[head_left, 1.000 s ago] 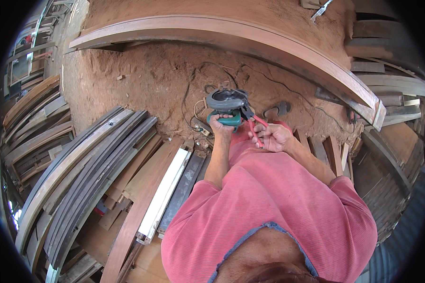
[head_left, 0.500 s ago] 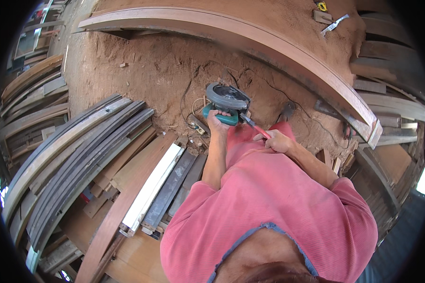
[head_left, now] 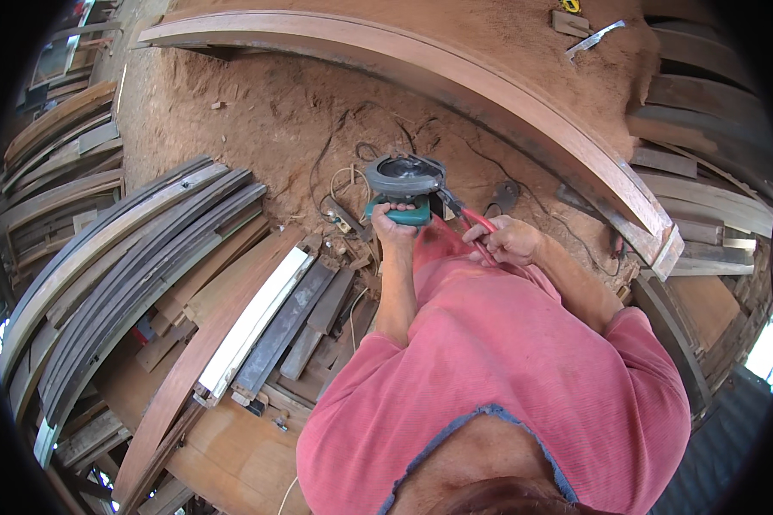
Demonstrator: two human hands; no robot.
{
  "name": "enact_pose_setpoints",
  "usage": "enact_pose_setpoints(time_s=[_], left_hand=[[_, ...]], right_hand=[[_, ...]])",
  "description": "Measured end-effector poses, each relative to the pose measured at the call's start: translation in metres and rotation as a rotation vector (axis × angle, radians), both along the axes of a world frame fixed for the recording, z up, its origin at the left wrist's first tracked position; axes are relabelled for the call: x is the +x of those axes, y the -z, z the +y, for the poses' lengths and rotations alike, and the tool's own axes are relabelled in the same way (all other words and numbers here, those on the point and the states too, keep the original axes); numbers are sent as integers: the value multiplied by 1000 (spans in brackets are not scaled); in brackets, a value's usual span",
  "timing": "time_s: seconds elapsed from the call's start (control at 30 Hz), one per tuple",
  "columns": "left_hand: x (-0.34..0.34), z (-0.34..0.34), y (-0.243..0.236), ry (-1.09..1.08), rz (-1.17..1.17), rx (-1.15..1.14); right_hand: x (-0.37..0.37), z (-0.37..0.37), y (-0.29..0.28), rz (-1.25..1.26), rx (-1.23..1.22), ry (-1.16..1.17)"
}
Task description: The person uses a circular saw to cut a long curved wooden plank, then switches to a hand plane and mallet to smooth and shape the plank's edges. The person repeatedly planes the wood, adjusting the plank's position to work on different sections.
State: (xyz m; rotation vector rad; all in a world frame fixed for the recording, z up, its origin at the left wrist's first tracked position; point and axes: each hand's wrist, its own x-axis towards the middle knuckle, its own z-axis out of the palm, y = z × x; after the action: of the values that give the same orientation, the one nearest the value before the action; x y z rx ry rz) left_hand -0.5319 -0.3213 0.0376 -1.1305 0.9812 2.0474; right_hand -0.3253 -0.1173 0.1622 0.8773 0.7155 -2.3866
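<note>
Power tool has stacked planks to its left, beam ahead.

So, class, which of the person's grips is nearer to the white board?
Left. The left grip, on the green-handled power tool, is just right of the white board's far end; the right grip, on the red-handled tool, is farther right.

The left of two head-worn fisheye cameras looks steeply down from above the neck — the pink shirt is nearest, large along the lower edge. The left hand, right hand and saw lie mid-view; the long beam, farther off, bends across the top — a wide view, black-rimmed.
</note>
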Motion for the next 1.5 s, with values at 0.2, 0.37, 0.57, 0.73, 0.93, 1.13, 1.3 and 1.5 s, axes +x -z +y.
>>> enact_pose_setpoints(time_s=[0.2,0.37,0.57,0.73,0.93,1.13,1.3,1.5], left_hand=[[17,12,-9,32,-18,7],[19,9,-3,91,29,-34],[13,1,-5,168,52,-39],[10,1,-7,172,62,-70],[6,7,0,142,79,-98],[9,-1,5,17,2,-20],[13,2,5,7,0,13],[16,6,3,52,41,25]], right_hand=[[18,8,13,-38,-32,0],[17,17,5,-40,-26,-42],[20,14,33,-17,-78,-101],[19,-16,44,44,546,-383],[12,-23,26,227,1281,-667],[12,5,35,9,-126,40],[21,0,33,120,-507,275],[30,-16,44,167,-762,413]])
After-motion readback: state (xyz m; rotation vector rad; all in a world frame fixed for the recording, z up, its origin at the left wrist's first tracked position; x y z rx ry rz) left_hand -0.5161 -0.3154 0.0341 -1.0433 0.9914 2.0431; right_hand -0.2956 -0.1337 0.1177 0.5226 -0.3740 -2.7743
